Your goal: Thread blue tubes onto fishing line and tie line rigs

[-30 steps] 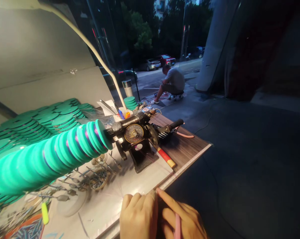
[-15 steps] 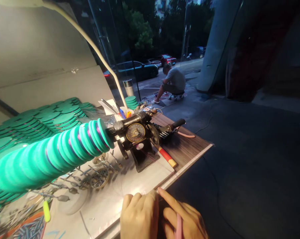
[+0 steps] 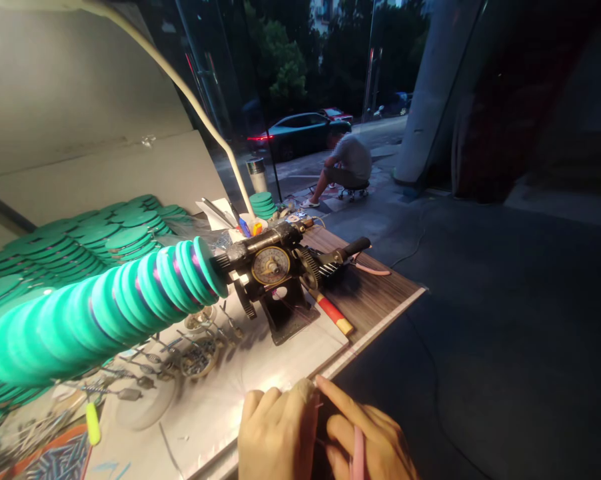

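My left hand (image 3: 275,433) is curled closed at the table's near edge, knuckles up; what its fingers pinch is hidden. My right hand (image 3: 368,433) lies against it, fingers wrapped round a thin pink tool handle (image 3: 356,457), forefinger stretched toward the left hand. A fine thread seems to run from the hands toward a black hand-crank winding machine (image 3: 275,280) with a round dial. A long row of teal discs (image 3: 100,310) sits on the machine's shaft, reaching left.
Stacks of teal discs (image 3: 95,243) cover the table's back left. Small metal parts (image 3: 190,357) lie under the shaft; a red-and-yellow tool (image 3: 333,315) and pink pliers (image 3: 373,270) lie by the machine. A lamp arm (image 3: 200,120) arches overhead. A person (image 3: 348,167) crouches outside.
Both hands keep their place at the table edge. A dark car has driven further right along the street behind the crouching person.
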`<state>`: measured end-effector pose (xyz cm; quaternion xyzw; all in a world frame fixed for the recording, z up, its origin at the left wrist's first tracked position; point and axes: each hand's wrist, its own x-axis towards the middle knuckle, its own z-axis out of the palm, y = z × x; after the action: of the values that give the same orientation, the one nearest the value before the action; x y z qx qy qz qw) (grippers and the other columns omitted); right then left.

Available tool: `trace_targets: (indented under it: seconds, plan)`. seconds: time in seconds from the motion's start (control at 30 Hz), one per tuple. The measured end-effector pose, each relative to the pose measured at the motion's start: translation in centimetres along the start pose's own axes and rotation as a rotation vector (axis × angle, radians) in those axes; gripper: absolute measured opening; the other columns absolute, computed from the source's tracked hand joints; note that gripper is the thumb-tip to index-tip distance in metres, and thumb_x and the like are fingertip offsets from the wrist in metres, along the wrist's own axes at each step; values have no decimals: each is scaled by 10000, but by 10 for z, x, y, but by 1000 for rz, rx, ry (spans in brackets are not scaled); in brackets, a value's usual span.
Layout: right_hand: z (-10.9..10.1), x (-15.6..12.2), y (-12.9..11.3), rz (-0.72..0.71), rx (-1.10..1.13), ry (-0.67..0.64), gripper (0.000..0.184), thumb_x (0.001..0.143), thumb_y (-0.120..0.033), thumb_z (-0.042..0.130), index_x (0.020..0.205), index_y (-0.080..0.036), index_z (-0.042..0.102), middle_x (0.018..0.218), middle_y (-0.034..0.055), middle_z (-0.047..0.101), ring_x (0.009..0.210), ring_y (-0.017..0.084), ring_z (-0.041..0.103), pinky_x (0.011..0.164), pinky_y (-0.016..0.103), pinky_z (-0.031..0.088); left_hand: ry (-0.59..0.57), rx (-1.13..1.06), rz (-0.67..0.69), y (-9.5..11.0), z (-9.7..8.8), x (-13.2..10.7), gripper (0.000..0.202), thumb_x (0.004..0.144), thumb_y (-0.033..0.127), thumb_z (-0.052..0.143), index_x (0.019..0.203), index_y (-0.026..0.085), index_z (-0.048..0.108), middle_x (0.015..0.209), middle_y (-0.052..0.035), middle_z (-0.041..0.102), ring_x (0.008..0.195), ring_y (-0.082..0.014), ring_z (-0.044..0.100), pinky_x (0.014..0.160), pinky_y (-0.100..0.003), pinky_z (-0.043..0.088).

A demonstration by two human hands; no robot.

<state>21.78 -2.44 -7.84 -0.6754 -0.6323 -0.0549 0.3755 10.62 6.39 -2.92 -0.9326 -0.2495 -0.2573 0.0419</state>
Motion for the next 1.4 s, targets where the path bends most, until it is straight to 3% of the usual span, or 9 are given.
trace_targets:
  seconds: [0.17,0.33,1.0,1.13,1.2,1.27,1.33,1.4]
  plan:
    - [1,1,1,-12,-22,25,133,658,-133,391,612,-218,482,1174,56,593,524,137,591,521,275,424,-10,-18,-24,-2,-1,-2,295,858,313,360,635,245,540,439,18,492,412,-164,440,477,-300,295]
    - [-2,5,1,-42,-10,92,133,612,-120,388,604,-217,479,1112,55,632,476,125,565,486,261,403,-33,-18,-42,-4,-2,-3,245,853,295,371,700,249,557,454,20,506,430,-167,446,494,-298,290]
    - [-2,-1,2,1,42,-58,99,637,-126,467,668,-218,485,1190,35,581,584,135,590,582,269,411,-56,-45,-70,-3,-3,-5,211,805,304,431,623,250,524,456,20,486,438,-171,429,497,-300,300]
    - [-18,1,3,111,168,-114,88,640,-139,514,681,-214,492,1226,41,544,646,123,603,631,235,416,-44,-57,-76,-2,-5,-4,236,814,335,421,623,248,530,455,19,476,432,-170,424,485,-295,309]
    - [-33,7,4,210,216,-181,122,613,-132,545,669,-209,469,1149,49,580,682,124,596,640,214,407,-22,-79,-108,-3,-8,-3,245,843,300,405,656,246,552,467,22,495,445,-165,444,489,-280,333]
    - [-47,13,4,307,229,-302,211,556,-146,582,617,-210,391,900,31,626,614,123,547,573,209,381,-7,-189,-162,-5,-14,-2,187,851,284,434,745,250,584,528,26,561,496,-161,496,511,-258,372]
    - [-54,19,2,434,216,-433,299,524,-172,592,580,-218,302,633,-28,543,522,112,465,497,210,320,-6,-367,-234,-6,-22,-2,107,828,302,501,804,262,598,615,36,625,563,-156,544,547,-244,409]
    - [-53,20,0,526,192,-530,297,542,-198,577,561,-215,281,523,-58,445,480,104,409,469,211,265,3,-519,-307,-4,-29,-2,101,806,328,535,774,269,610,655,50,651,595,-154,566,576,-242,423]
